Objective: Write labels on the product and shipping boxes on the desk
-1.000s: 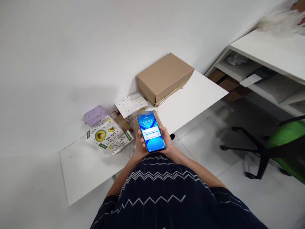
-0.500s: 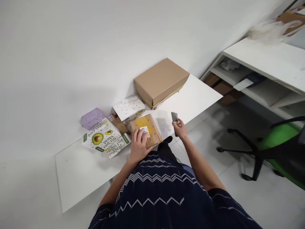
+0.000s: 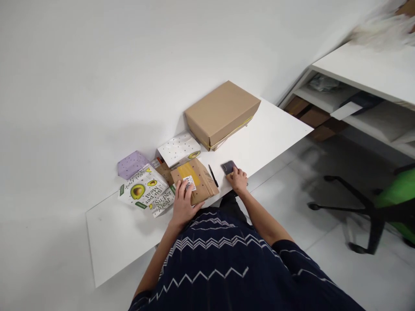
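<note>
A small brown cardboard box with a yellow patch and a white label lies at the table's front edge. My left hand grips its near left corner, fingers over the top and thumb along the front side. To the right, my right hand holds the near end of a dark smartphone, which is down at the tabletop with its camera side up. Between the box and the phone lies a black pen.
Left of the small box are printed avocado packages, a white dotted box and a purple package. A large cardboard box stands against the wall on the white table. A shelf unit and a green chair are at right.
My right hand has lowered the phone from above the table's edge to the tabletop. The pen now shows beside the small box. The small box has shifted slightly left against the packages.
</note>
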`<state>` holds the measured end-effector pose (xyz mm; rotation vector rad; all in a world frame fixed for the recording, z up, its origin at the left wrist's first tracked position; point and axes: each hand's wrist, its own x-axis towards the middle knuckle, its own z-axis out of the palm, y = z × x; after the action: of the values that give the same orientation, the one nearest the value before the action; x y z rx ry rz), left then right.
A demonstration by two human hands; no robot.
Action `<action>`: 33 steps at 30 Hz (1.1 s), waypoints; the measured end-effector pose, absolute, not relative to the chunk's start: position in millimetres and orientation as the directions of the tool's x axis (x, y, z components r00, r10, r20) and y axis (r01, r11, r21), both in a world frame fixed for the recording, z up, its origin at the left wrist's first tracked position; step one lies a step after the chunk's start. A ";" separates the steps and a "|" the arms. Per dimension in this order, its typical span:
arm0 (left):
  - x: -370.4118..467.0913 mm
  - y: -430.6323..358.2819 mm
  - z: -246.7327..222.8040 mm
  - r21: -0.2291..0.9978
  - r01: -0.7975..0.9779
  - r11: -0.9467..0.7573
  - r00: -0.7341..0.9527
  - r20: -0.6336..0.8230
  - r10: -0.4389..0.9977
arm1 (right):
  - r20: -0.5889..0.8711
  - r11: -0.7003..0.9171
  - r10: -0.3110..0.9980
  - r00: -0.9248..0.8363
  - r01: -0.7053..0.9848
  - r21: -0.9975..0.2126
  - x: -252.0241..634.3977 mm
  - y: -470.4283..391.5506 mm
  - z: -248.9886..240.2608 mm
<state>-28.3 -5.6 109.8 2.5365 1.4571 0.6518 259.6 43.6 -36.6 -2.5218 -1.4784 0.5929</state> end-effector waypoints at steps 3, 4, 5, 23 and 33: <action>-26.9 -3.8 110.6 0.337 0.787 -0.517 0.435 0.292 0.852 | -0.246 -0.495 0.868 0.431 0.786 -0.370 257.8 43.7 -24.1; -26.6 -2.9 111.0 0.338 0.784 -0.521 0.439 0.292 0.850 | -0.258 -0.493 0.870 0.421 0.764 -0.416 256.0 43.1 -19.0; -26.6 -2.0 111.5 0.338 0.781 -0.525 0.443 0.294 0.847 | -0.287 -0.491 0.871 0.398 0.726 -0.481 253.5 42.1 -14.0; -54.1 39.8 174.6 0.545 0.759 -0.356 0.175 0.356 0.918 | -0.544 -0.495 0.839 0.019 -0.388 -0.777 220.6 22.8 66.3; -86.9 110.5 239.4 0.777 0.629 -0.020 -0.214 0.197 0.957 | -0.110 -0.082 0.993 0.033 -0.465 -0.882 208.2 93.4 162.0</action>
<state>-86.9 110.5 239.4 1.6506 1.8648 1.1112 208.2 93.4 162.0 -0.9413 -0.7587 1.4271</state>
